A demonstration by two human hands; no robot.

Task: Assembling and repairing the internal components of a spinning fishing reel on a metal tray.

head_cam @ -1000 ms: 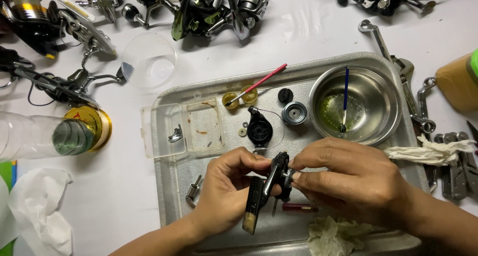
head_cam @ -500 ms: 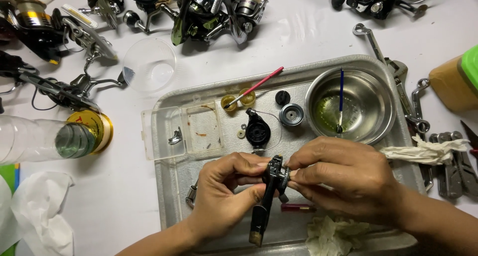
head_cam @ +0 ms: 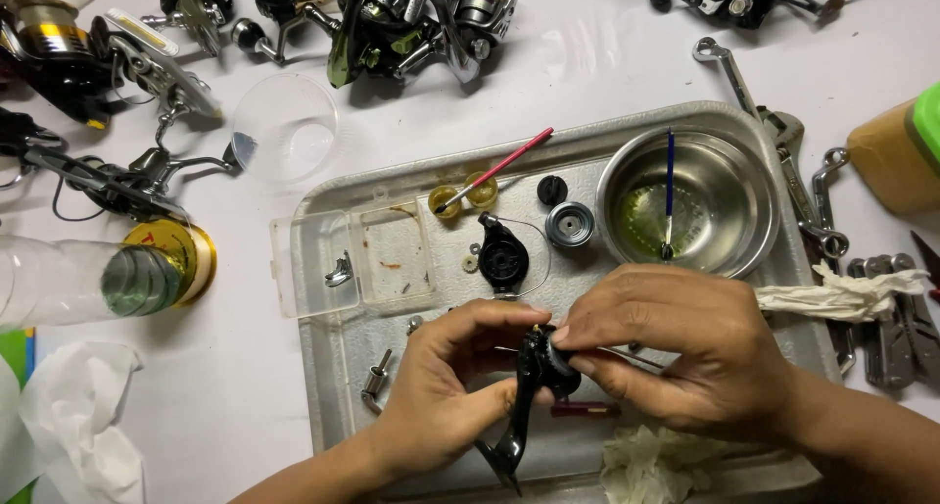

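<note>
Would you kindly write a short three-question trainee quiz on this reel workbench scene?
1. True or false: both hands hold the black reel body over the metal tray.
2. What stands in the steel bowl? A) blue-handled brush B) spoon C) wrench
3. The red-handled brush rests its tip on what?

Key: 1 true; 2 A; 3 a small yellow cap. The left hand grips from below, the right hand from beside.

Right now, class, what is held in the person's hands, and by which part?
Both hands hold a black fishing reel body: left hand around its stem, right hand pinching its top.
</note>
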